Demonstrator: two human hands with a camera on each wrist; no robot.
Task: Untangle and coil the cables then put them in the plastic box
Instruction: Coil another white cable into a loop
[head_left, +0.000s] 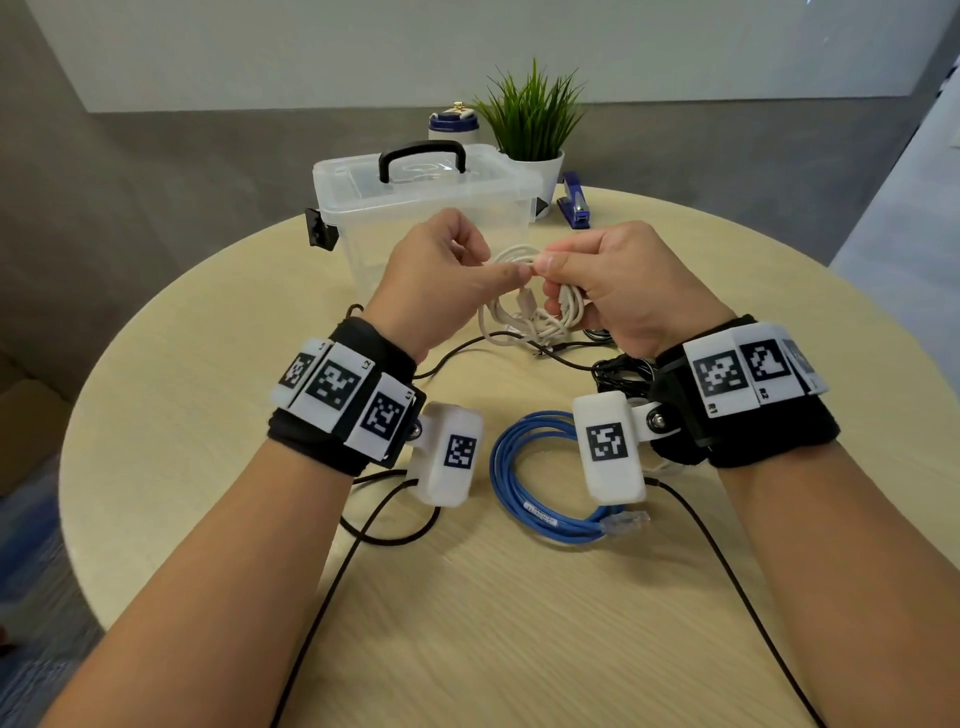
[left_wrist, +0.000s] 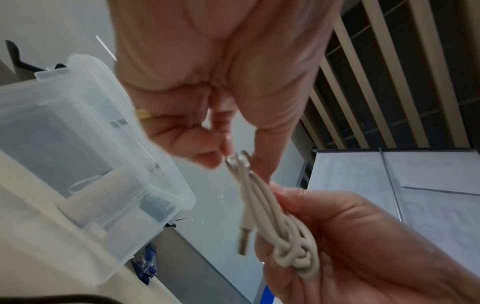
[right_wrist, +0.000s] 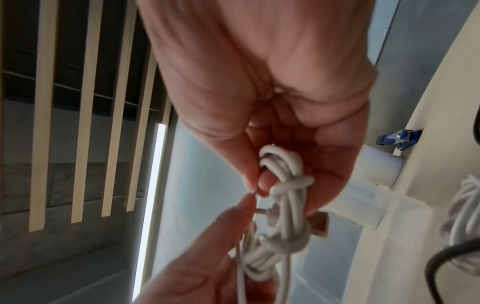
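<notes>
A knotted white cable bundle (head_left: 563, 306) hangs between my hands above the table. My right hand (head_left: 550, 265) grips the bundle in curled fingers; the right wrist view shows the white cable (right_wrist: 288, 185) wrapped over its fingers. My left hand (head_left: 506, 273) pinches a strand at the top of the bundle, and in the left wrist view its fingertips (left_wrist: 207, 158) meet the cable's (left_wrist: 262, 207) loops. A USB plug (left_wrist: 242, 244) dangles free. The clear plastic box (head_left: 415, 202), with its black handle, stands behind my hands with its lid on. A coiled blue cable (head_left: 535, 483) lies near me.
Loose black cables (head_left: 618, 374) trail over the round wooden table (head_left: 208, 415), and more white cable (head_left: 514, 335) lies under the hands. Behind the box stand a potted plant (head_left: 535, 130), a blue stapler (head_left: 574, 205) and a white-and-blue bottle (head_left: 454, 124).
</notes>
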